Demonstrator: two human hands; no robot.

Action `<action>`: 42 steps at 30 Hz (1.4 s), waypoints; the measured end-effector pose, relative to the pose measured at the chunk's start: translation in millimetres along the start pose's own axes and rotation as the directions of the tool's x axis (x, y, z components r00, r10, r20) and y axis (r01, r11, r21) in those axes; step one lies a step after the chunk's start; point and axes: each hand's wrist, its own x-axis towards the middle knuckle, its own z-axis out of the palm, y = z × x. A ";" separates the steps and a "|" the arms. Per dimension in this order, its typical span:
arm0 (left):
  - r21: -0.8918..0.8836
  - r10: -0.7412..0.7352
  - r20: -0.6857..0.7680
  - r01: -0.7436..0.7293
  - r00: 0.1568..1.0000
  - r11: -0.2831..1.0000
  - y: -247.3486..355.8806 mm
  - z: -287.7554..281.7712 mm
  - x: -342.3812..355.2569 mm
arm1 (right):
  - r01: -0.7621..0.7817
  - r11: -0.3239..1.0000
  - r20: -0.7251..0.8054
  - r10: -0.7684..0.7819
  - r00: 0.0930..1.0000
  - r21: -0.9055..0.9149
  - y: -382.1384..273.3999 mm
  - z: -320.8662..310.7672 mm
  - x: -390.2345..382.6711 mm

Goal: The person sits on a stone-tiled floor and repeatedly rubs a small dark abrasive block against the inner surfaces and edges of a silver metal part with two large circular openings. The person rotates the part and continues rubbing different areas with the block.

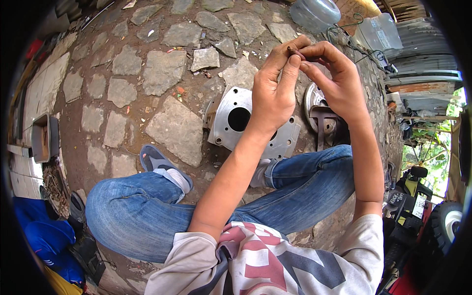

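Note:
My left hand (276, 86) and my right hand (339, 78) are raised together, fingertips meeting. Between them is a small dark, thin piece (292, 50), too small and too covered by fingers to name. The left thumb and fingers pinch it, and the right fingertips close in from the other side. Below my left hand, a grey metal housing (231, 133) with a flat holed face and large round openings lies on the ground, partly hidden by my left forearm. Under my right hand sits a round metal part (309, 98) with a brown bracket (323, 123) across it.
Flat stones (164, 71) set in dirt make up the ground. A clear plastic jug (314, 14) and corrugated metal sheets (423, 64) are at the far right. A grey basin (51, 140) stands left. Near right is a vehicle with a black tyre (439, 231). My sandalled foot (162, 164) rests nearby.

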 end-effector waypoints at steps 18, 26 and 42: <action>-0.031 -0.367 -0.045 0.365 0.929 0.930 -14.4 -35.3 27.3 | 0.061 0.967 -0.073 -0.081 0.994 -0.246 -4.1 7.9 9.2; 0.943 -0.589 0.265 -0.079 0.763 0.322 3.1 -106.0 146.6 | 0.180 0.936 0.195 -0.124 0.973 -0.303 34.7 11.3 2.9; 0.659 -0.950 0.307 0.709 0.050 0.250 41.7 -89.8 -26.7 | 0.353 0.841 0.490 -0.123 0.863 -0.410 77.1 87.4 -17.9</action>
